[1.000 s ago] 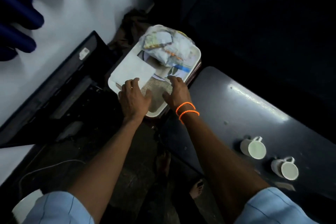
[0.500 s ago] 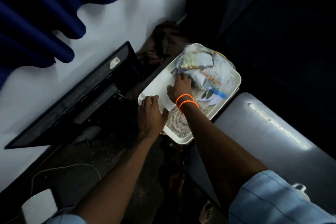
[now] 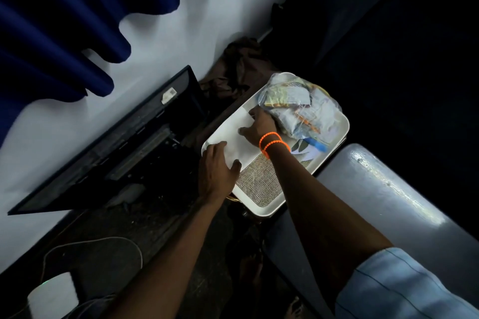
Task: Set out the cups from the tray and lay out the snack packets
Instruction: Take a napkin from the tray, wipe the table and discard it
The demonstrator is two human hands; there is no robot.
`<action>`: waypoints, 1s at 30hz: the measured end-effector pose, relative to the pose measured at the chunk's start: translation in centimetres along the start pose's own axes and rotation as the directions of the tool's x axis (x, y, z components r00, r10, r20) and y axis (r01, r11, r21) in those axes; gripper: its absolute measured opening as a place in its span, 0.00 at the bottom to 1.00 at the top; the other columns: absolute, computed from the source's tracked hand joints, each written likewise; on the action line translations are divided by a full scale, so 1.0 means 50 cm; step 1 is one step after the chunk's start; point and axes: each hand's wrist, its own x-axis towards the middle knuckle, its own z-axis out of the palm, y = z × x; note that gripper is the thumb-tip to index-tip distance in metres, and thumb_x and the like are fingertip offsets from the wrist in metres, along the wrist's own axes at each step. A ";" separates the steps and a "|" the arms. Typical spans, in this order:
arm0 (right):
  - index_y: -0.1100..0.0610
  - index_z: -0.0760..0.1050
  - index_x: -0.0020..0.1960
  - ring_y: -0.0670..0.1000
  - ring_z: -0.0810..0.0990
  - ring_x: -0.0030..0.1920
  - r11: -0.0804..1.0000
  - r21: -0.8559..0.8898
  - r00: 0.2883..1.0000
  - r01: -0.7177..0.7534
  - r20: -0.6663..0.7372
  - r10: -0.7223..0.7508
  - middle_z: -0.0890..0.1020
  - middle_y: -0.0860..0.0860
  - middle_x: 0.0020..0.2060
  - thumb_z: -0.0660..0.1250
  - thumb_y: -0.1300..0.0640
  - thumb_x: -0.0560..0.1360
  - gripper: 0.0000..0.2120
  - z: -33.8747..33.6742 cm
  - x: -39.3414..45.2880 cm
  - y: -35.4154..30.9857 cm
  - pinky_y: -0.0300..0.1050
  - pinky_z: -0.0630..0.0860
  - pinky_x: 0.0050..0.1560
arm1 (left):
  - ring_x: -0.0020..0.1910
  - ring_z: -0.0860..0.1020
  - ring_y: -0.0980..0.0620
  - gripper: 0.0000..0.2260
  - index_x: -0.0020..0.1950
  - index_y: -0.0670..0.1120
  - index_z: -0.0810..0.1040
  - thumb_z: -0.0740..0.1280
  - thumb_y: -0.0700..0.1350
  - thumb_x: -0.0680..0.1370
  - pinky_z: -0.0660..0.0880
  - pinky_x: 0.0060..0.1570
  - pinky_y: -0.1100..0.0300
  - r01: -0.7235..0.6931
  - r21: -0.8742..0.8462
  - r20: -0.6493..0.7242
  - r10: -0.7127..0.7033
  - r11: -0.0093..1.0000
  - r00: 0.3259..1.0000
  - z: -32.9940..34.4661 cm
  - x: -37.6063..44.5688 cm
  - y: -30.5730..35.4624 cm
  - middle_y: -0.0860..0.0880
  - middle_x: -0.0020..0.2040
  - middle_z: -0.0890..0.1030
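Observation:
A white tray [image 3: 342, 134] sits beside the grey table [image 3: 388, 189]. At its far end lies a clear plastic bag of snack packets [image 3: 303, 108]. A white paper sheet [image 3: 238, 137] and a woven mat [image 3: 261, 181] lie in the tray. My left hand [image 3: 216, 171] rests on the tray's near left rim and the paper, thumb spread. My right hand [image 3: 259, 124], with orange bracelets at the wrist, reaches the bag's near side, fingers touching it. Whether it grips the bag is hidden. No cups are in view.
A black flat screen [image 3: 116, 142] leans against the white wall at left, under a blue curtain [image 3: 64, 20]. Brown cloth [image 3: 241, 64] lies behind the tray. A cable [image 3: 103, 243] and a white object [image 3: 51, 295] lie on the dark floor.
My right hand has moved from the mat up across the tray to the snack bag. The view has swung left, so the two white cups on the table have left the frame.

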 end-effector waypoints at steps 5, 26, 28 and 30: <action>0.60 0.77 0.64 0.57 0.80 0.58 0.996 0.057 0.993 -0.071 0.096 0.065 0.81 0.56 0.57 0.80 0.51 0.67 0.29 -0.004 0.002 0.003 0.45 0.76 0.53 | 0.66 0.76 0.41 0.27 0.69 0.42 0.75 0.75 0.46 0.73 0.75 0.64 0.46 -0.020 0.015 -0.010 0.020 1.000 1.000 0.004 -0.004 -0.002 0.42 0.66 0.78; 0.62 0.79 0.54 0.60 0.82 0.54 0.782 0.577 0.950 0.238 0.030 -0.311 0.84 0.61 0.52 0.72 0.73 0.72 0.13 -0.162 -0.077 0.122 0.57 0.78 0.57 | 0.73 0.75 0.50 0.40 0.77 0.46 0.70 0.82 0.39 0.69 0.77 0.68 0.52 0.162 -0.739 0.174 -0.048 0.654 0.984 -0.031 0.104 0.046 0.48 0.71 0.78; 0.58 0.77 0.50 0.52 0.80 0.46 0.824 0.507 0.951 0.253 0.025 -0.307 0.82 0.55 0.44 0.73 0.73 0.70 0.14 -0.158 -0.080 0.142 0.50 0.76 0.50 | 0.71 0.77 0.52 0.37 0.74 0.46 0.75 0.83 0.38 0.67 0.78 0.67 0.50 0.097 -0.708 0.190 0.056 0.700 0.980 -0.026 0.109 0.044 0.49 0.68 0.81; 0.61 0.77 0.52 0.46 0.78 0.42 0.866 0.441 0.955 0.237 0.056 -0.290 0.80 0.51 0.42 0.73 0.74 0.69 0.15 -0.146 -0.085 0.163 0.43 0.76 0.46 | 0.68 0.80 0.53 0.34 0.70 0.47 0.79 0.85 0.39 0.65 0.77 0.69 0.46 0.101 -0.699 0.238 0.097 0.708 0.966 -0.015 0.101 0.046 0.49 0.66 0.83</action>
